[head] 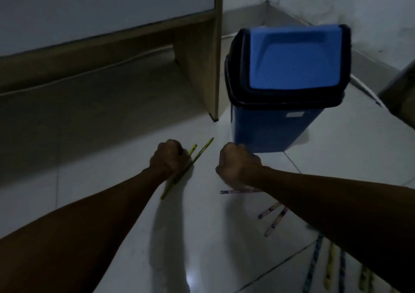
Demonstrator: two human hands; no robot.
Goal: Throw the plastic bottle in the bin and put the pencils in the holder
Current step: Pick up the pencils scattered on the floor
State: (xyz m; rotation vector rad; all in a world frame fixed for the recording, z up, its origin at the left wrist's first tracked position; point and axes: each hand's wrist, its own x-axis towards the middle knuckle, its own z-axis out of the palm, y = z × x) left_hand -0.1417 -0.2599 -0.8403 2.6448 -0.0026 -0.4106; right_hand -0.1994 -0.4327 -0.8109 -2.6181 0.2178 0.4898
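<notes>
My left hand [167, 158] is closed around yellow pencils [197, 155], their tips pointing up-right toward the bin. My right hand [235, 164] is a closed fist just above the floor; I cannot tell whether it holds anything. A purple patterned pencil [238, 191] lies on the tiles under my right wrist. Two more purple pencils [272, 218] lie lower right, partly hidden by my forearm. Several blue and yellow pencils [314, 263] lie at the bottom right. The blue bin [289, 63] with a black rim and a shut swing lid stands just beyond my hands. No bottle or holder is visible.
A wooden desk leg and panel [214, 68] stand left of the bin. The white tiled floor [224, 236] runs to the wall corner behind the bin. A dark object [402, 95] sits at the right edge. The scene is dim.
</notes>
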